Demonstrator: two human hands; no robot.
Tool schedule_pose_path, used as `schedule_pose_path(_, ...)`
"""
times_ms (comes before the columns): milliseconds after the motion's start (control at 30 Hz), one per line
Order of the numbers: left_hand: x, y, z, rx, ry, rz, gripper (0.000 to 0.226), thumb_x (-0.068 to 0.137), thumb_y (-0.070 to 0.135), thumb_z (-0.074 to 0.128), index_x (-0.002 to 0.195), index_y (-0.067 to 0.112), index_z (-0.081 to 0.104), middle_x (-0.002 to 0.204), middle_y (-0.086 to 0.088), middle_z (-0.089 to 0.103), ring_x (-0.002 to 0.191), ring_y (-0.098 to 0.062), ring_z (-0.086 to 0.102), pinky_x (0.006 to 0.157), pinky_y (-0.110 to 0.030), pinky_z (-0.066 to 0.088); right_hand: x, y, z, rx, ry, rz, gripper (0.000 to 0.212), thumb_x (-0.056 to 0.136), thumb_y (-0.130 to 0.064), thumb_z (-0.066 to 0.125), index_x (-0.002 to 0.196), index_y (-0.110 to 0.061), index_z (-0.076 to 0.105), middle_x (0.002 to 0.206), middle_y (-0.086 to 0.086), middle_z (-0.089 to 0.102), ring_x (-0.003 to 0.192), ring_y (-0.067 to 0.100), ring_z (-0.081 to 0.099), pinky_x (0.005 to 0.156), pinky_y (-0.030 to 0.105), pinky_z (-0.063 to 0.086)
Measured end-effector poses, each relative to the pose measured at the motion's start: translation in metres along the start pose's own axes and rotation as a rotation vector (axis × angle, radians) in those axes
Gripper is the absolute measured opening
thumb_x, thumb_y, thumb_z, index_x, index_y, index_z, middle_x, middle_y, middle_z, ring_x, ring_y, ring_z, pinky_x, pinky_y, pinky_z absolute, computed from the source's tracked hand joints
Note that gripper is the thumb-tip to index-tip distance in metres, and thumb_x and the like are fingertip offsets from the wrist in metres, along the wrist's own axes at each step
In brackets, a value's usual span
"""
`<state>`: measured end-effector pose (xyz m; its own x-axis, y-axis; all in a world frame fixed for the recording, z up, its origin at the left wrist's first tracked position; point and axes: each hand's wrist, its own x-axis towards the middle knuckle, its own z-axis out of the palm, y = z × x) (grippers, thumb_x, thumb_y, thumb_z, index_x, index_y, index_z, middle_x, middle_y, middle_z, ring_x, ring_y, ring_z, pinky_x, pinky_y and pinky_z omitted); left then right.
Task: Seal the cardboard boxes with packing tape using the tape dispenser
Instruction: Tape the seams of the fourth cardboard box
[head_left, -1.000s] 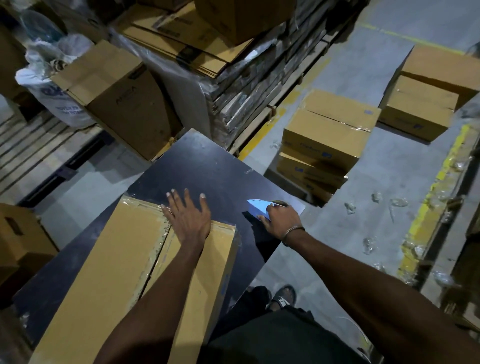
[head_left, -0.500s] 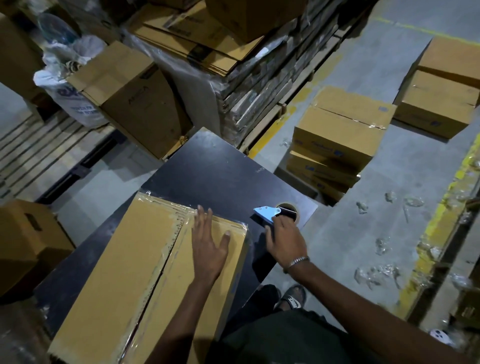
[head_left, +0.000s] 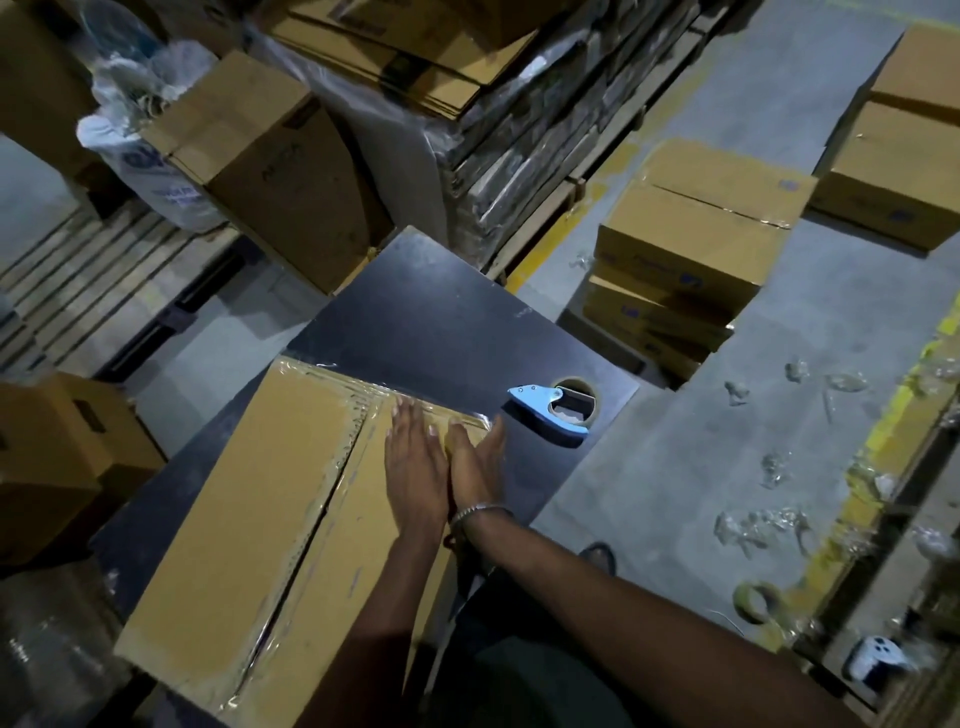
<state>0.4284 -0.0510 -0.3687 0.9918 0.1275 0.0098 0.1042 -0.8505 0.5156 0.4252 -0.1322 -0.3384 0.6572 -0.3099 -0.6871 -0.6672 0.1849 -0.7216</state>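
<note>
On the black worktable (head_left: 457, 322) lies one flat brown cardboard box (head_left: 249, 519), its centre seam and far edge already taped. Both hands, left hand (head_left: 415, 467) and right hand (head_left: 475, 462), press flat and unclenched on it. One blue tape dispenser (head_left: 553, 408) rests released nearby; this box looks nearly finished.

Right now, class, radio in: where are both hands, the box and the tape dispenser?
Left hand and right hand flat on the taped box. Tape dispenser lies alone on the black table. Nothing blocking.
</note>
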Motion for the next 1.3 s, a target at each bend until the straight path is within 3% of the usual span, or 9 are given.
schedule_pose_path(200, -0.003, 0.002, -0.001, -0.034, -0.002, -0.005, 0.052, 0.116, 0.034, 0.03, 0.165, 0.015, 0.032, 0.173, 0.002, 0.025, 0.161, -0.011, 0.015, 0.132, -0.038, 0.014, 0.038, -0.014, -0.035, -0.191, -0.209, -0.02, 0.08, 0.073, -0.089, 0.055, 0.101, -0.018, 0.078, 0.097, -0.003, 0.079, 0.098, 0.023, 0.073, 0.094, 0.042, 0.057)
schedule_pose_path(300, -0.004, 0.003, -0.001, -0.036, 0.01, 0.001, 0.053, 0.116, 0.036, 0.028, 0.165, 0.016, 0.031, 0.173, 0.002, 0.024, 0.161, -0.01, 0.014, 0.132, -0.038, 0.014, 0.051, -0.034, -0.063, -0.118, -0.418, 0.103, 0.098, 0.074, -0.096, 0.05, 0.121, -0.014, 0.073, 0.117, 0.001, 0.076, 0.11, 0.023, 0.07, 0.106, 0.043, 0.048)
schedule_pose_path(367, -0.004, 0.003, 0.0, -0.04, 0.012, -0.005, 0.054, 0.115, 0.037, 0.026, 0.165, 0.016, 0.03, 0.174, 0.003, 0.023, 0.161, -0.009, 0.013, 0.132, -0.038, 0.014, 0.051, -0.045, -0.069, -0.097, -0.269, 0.076, 0.093, 0.088, -0.087, 0.042, 0.131, -0.008, 0.066, 0.131, 0.007, 0.07, 0.114, 0.024, 0.065, 0.11, 0.045, 0.043)
schedule_pose_path(467, -0.004, 0.001, 0.002, -0.051, 0.023, -0.01, 0.054, 0.115, 0.037, 0.027, 0.165, 0.017, 0.03, 0.174, 0.004, 0.023, 0.161, -0.007, 0.012, 0.132, -0.037, 0.013, 0.025, -0.046, -0.068, -0.179, -0.049, -0.105, 0.066, 0.105, -0.068, 0.027, 0.106, -0.019, 0.073, 0.11, 0.003, 0.071, 0.099, 0.019, 0.062, 0.095, 0.04, 0.045)
schedule_pose_path(633, -0.004, -0.001, 0.003, -0.068, 0.031, -0.006, 0.051, 0.116, 0.033, 0.034, 0.164, 0.016, 0.033, 0.173, 0.003, 0.025, 0.161, -0.006, 0.014, 0.132, -0.035, 0.013, 0.002, -0.034, -0.049, -0.509, -0.226, -0.3, 0.059, 0.111, -0.053, 0.023, 0.111, -0.013, 0.067, 0.125, 0.012, 0.066, 0.117, 0.031, 0.059, 0.095, 0.038, 0.04)
schedule_pose_path(800, -0.005, 0.0, 0.003, -0.073, 0.042, 0.006, 0.051, 0.116, 0.031, 0.035, 0.164, 0.014, 0.034, 0.173, 0.003, 0.025, 0.16, -0.005, 0.013, 0.132, -0.033, 0.012, 0.049, -0.064, -0.058, -0.902, -0.416, -0.138, 0.079, 0.108, -0.06, 0.015, 0.143, -0.002, 0.056, 0.147, 0.026, 0.054, 0.136, 0.04, 0.051, 0.114, 0.043, 0.035)
schedule_pose_path(967, -0.005, -0.002, 0.007, -0.088, 0.053, -0.001, 0.049, 0.117, 0.03, 0.031, 0.163, 0.014, 0.035, 0.172, 0.005, 0.023, 0.16, -0.005, 0.014, 0.132, -0.037, 0.015, 0.038, -0.05, -0.047, -0.846, -0.057, -0.854, 0.046, 0.111, -0.036, 0.032, 0.115, -0.006, 0.067, 0.117, 0.015, 0.068, 0.111, 0.035, 0.062, 0.093, 0.043, 0.049)
schedule_pose_path(1100, -0.005, -0.006, 0.003, -0.029, 0.099, -0.002, 0.057, 0.115, 0.037, 0.02, 0.162, 0.009, 0.036, 0.171, -0.001, 0.027, 0.161, -0.014, 0.019, 0.131, -0.046, 0.018, 0.034, -0.012, -0.024, -1.162, -0.193, -1.015, 0.059, 0.109, -0.039, 0.023, 0.156, -0.007, 0.04, 0.155, 0.011, 0.049, 0.135, 0.026, 0.051, 0.103, 0.043, 0.046)
schedule_pose_path(1300, 0.007, -0.033, -0.021, 0.171, 0.158, -0.119, 0.053, 0.115, 0.035, 0.026, 0.162, 0.012, 0.038, 0.172, -0.006, 0.029, 0.162, -0.022, 0.016, 0.13, -0.055, 0.015, 0.043, -0.032, -0.021, -1.249, -0.137, -0.903, 0.048, 0.111, -0.05, 0.024, 0.115, -0.016, 0.058, 0.103, 0.011, 0.072, 0.09, 0.036, 0.069, 0.064, 0.037, 0.04)
